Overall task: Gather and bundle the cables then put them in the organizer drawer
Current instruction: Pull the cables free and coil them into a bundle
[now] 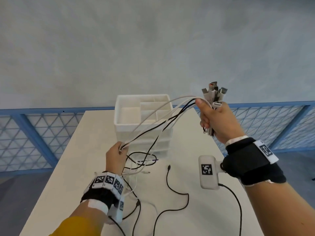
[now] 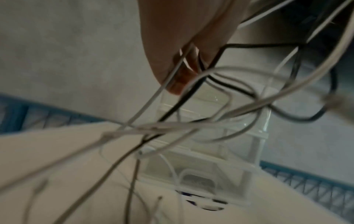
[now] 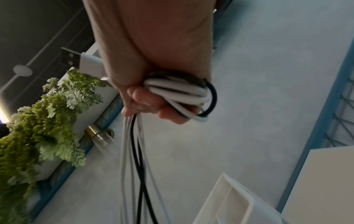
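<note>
Basically mid-gather: cables (image 1: pixel 154 126), white and black, span from the raised right hand (image 1: pixel 215 119) on the right down to the left hand (image 1: pixel 116 156) lower and nearer. Right hand is fisted round folded loops, USB plugs (image 1: pixel 214 92) sticking up above the fist; right wrist view shows the loop bends (image 3: pixel 184 94) bulging out below the fingers. Left hand pinches the strands partway along. Slack tails (image 1: pixel 170 189) lie loose on the white table (image 1: pixel 213 210), tangled near the left wrist. Organizer (image 1: pixel 143 116) sits at the table's far end, drawers look closed, top tray open.

To do it well, I'd say: slide the left hand down the strands, feed even loops to the right fist, keep plugs aligned, shake knots out before coiling. Risk: tails snagging on the organizer.
</note>
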The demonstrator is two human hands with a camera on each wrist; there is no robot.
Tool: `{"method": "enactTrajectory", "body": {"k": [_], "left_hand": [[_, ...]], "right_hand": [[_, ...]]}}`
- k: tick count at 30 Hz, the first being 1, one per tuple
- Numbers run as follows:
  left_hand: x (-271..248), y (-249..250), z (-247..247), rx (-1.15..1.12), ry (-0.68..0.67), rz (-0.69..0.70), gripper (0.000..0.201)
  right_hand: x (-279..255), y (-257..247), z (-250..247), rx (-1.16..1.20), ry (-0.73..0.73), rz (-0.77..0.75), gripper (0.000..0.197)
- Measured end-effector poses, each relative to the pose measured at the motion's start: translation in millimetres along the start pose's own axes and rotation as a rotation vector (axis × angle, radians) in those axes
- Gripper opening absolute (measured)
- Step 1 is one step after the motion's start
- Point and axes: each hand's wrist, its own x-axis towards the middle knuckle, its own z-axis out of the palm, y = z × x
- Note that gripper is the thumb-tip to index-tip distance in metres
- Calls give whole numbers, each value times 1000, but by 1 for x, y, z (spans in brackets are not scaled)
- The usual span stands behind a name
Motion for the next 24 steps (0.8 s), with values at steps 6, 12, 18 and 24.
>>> {"method": "enactTrajectory", "body": {"k": [6, 12, 18, 24], "left_hand": [[4, 3, -9, -608, -91, -221, 17], [-18, -44, 3, 169, -206, 272, 37], [-7, 7, -14, 148, -691, 18, 77], [-13, 128, -18, -161, -554, 290, 110]], "right_hand": [[4, -3, -4, -18, 89, 5, 38], [4, -13, 1, -23, 95, -4, 33], [4, -13, -7, -87, 9, -2, 38], [-3, -13, 2, -113, -161, -23, 31]]}}
